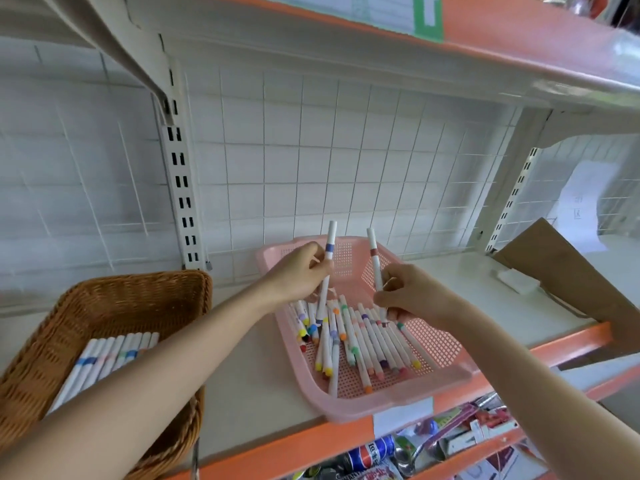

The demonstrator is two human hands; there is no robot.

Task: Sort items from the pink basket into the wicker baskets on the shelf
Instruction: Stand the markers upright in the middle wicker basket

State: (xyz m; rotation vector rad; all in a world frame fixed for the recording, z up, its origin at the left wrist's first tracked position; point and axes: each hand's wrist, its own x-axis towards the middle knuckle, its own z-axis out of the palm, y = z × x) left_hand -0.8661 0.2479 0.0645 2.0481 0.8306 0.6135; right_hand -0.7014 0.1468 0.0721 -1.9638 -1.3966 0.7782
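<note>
While fingers (pixel 310 254) of the left hand (pixel 301 271) clamp a blue-banded marker (pixel 330 237) and those of the right hand (pixel 412 296) clamp a brown-banded marker (pixel 374 252), both stand nearly upright over the pink basket (pixel 440 344), tops leaning together.

The pink basket (pixel 381 407) is thin perforated plastic, smooth and faintly shiny. The wicker basket (pixel 131 303) is woven brown cane, rough and ribbed. The markers (pixel 372 341) have smooth white plastic barrels. The shelf board (pixel 256 375) looks glossy painted metal, the wire grid (pixel 329 161) white-coated, the cardboard (pixel 561 271) matt brown
</note>
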